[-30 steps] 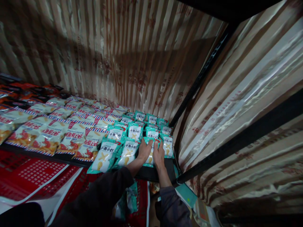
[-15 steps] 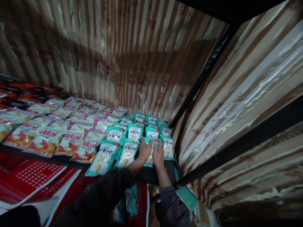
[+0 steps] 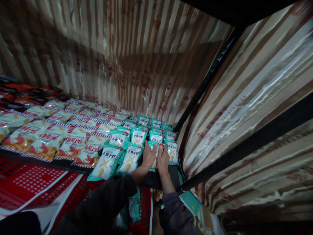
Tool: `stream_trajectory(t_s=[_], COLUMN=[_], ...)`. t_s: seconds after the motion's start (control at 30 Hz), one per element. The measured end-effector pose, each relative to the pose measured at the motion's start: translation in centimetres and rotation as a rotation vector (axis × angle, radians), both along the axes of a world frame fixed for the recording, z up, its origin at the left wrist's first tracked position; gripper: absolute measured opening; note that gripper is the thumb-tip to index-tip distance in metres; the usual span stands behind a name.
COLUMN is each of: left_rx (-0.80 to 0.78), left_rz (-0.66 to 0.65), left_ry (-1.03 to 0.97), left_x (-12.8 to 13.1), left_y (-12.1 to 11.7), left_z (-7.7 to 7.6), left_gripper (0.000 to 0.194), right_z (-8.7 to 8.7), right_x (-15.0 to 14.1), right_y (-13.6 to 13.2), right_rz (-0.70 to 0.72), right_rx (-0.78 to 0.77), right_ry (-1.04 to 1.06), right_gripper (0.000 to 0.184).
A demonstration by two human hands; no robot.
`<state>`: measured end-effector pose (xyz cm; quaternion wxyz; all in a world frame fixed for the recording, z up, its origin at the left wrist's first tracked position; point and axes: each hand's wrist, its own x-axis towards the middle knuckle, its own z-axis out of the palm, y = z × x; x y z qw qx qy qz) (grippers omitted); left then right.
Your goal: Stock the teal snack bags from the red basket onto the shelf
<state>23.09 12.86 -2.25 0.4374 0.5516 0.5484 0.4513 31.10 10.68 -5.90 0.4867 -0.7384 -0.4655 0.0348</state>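
Both of my hands are on one teal and white snack bag at the front of the shelf. My left hand grips its left side and my right hand its right side, with the thumbs over the front. Most of that bag is hidden under the fingers. Matching teal bags stand in rows around it: one bag just right of my right hand, another bag left of my left hand. Further left, a teal bag leans out over the shelf's front edge.
White snack bags with red lettering fill the shelf to the left, with orange and black packets beyond. Red perforated baskets stand below. A black shelf post rises at the right, before striped sheeting.
The view has shifted slightly, so everything sits a little further left. My hands stay on the same snack bag, with hardly any movement.
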Motion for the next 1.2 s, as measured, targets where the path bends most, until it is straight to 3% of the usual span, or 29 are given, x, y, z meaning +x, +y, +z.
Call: stream_trajectory(t_s=[0.23,0.6,0.87,0.97,1.2], left_rx=[-0.102,-0.006,0.325,0.341,0.296], left_rz=[-0.06,-0.227,-0.406,-0.417,-0.418], left_ry=[-0.047,-0.033,0.234,0.28,0.335], left_x=[-0.7,-2.3,-4.3,-4.6,-4.6], left_y=[-0.8,-4.9,-9.3,-8.9,-7.7], left_z=[0.7,-1.6,-5.0,-5.5,-5.0], left_gripper=[0.064,0.075,0.063,0.061,0.062], right_z=[0.0,0.7,0.5,0.6,0.6], right_x=[-0.2,-0.1,0.0,-0.2,-0.4], right_y=[0.1,-0.3,-0.1,-0.3,-0.6], right_rz=[-0.023,0.002,-0.007,-0.005,0.006], right_rx=[0.039,0.038,0.06,0.083,0.14], right_ry=[0.018,0.031,0.038,0.025,-0.008], right_gripper=[0.067,0.067,0.067,0.064,0.063])
